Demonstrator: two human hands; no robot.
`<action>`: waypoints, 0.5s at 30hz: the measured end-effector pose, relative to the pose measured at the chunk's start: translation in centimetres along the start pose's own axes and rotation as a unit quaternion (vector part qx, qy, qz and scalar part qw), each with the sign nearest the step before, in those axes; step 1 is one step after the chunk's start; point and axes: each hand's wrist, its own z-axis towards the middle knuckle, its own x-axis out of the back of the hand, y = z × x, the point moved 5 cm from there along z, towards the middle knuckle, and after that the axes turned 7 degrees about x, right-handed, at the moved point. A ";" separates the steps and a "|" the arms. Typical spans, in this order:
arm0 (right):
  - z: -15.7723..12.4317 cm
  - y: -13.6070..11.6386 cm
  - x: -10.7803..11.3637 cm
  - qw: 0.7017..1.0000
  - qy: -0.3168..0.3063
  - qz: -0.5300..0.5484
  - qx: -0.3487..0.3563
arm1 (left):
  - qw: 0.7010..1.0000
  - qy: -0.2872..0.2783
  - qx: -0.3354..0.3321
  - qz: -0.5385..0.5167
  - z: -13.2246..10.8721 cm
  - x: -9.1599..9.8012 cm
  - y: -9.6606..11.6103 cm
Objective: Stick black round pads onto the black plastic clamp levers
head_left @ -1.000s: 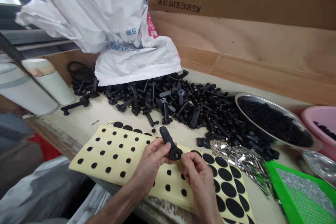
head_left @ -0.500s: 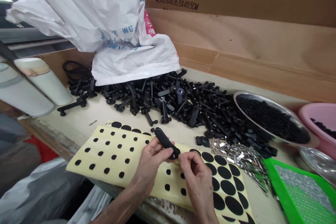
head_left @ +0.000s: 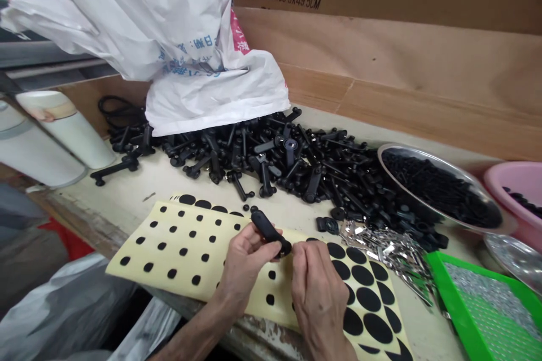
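My left hand (head_left: 242,262) is closed around a black plastic handle-like part (head_left: 266,227), long with a rounded end, held tilted above the sheets. Close beside the part's near round end is my right hand (head_left: 319,293), its fingers pressed together and knuckles up; whatever they pinch is hidden. Below both hands lies a pale yellow sheet (head_left: 161,254) with rows of small black stickers. To the right, partly under my right hand, is a sheet with large round black stickers (head_left: 367,299).
A heap of black handle parts (head_left: 313,183) spreads behind the sheets, under a white sack (head_left: 220,96). Rightward are metal clips (head_left: 389,245), a steel bowl (head_left: 502,231) of black pieces, a pink basin (head_left: 508,180) and a green tray (head_left: 455,299). Pale bottles (head_left: 70,130) stand left.
My right hand has turned knuckles up and its fingers have drawn together beside the part. The left hand keeps its hold, with the part slightly shifted.
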 end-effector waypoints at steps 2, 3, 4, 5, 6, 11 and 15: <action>-0.1 0.1 -0.1 0.998 0.002 -0.056 0.015 | 1.000 0.003 -0.001 0.007 0.0 0.0 0.0; -0.2 0.4 -0.2 0.997 0.001 -0.073 0.016 | 1.000 0.001 -0.002 0.010 0.1 0.0 -0.1; -0.2 0.6 -0.2 0.996 -0.002 -0.085 0.014 | 1.000 -0.001 -0.004 0.011 0.1 0.0 -0.1; -0.2 1.0 -0.2 0.996 -0.005 -0.091 0.010 | 1.000 -0.004 -0.007 0.011 0.2 0.0 0.0; -0.1 1.4 0.0 0.996 -0.005 -0.087 0.000 | 1.000 -0.006 -0.010 0.011 0.2 0.0 0.0; 0.8 2.6 0.6 0.988 -0.017 0.143 -0.059 | 1.000 -0.018 -0.009 0.002 0.2 0.0 0.5; 1.0 1.3 -0.3 0.946 -0.070 0.295 -0.114 | 0.999 -0.049 0.000 -0.013 -0.2 -0.7 0.7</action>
